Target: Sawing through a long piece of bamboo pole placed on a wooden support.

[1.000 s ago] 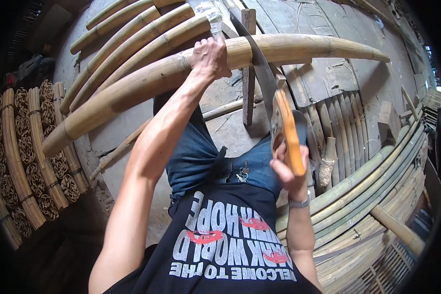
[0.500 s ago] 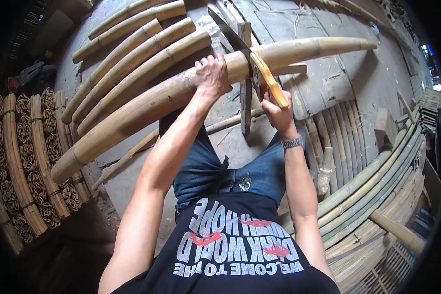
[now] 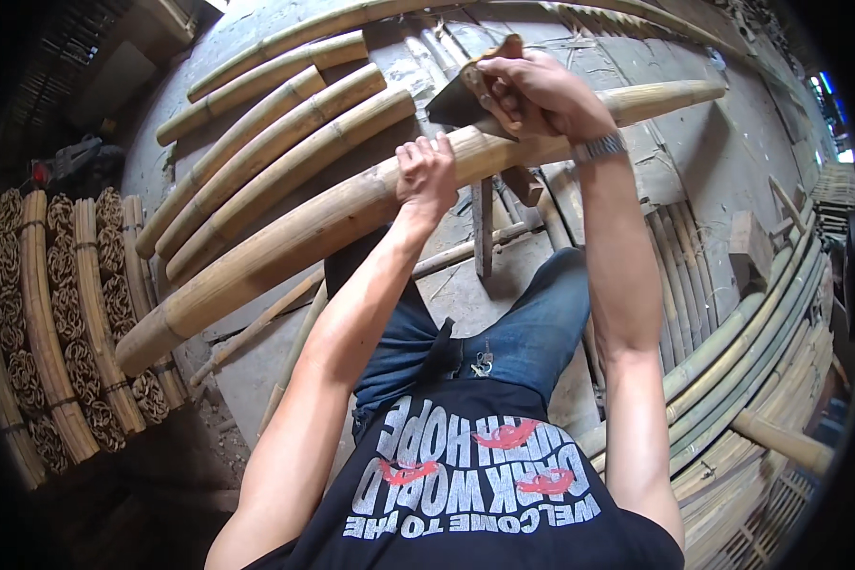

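A thick, curved bamboo pole [image 3: 275,252] slants across in front of me, from lower left to upper right. My left hand [image 3: 426,179] is closed over it near the middle, fingers wrapped on its far side. To the right, my right hand [image 3: 548,90] grips the yellow-brown handle [image 3: 508,62] of a handsaw above the pole's far side. The saw's dark blade [image 3: 458,102] shows only in part, beside the pole's far edge; whether it touches the bamboo I cannot tell. An upright wooden piece [image 3: 483,228] stands under the pole.
Several cut bamboo lengths [image 3: 290,171] lie on the concrete floor [image 3: 679,161] beyond the pole at left. Bundled bamboo strips [image 3: 52,323] are stacked at far left. Long green poles [image 3: 703,370] and a wooden block [image 3: 750,249] are at right.
My right hand and the saw have moved from the pole's near side to above its far side. Less of the blade shows now. My left hand keeps its hold on the pole.
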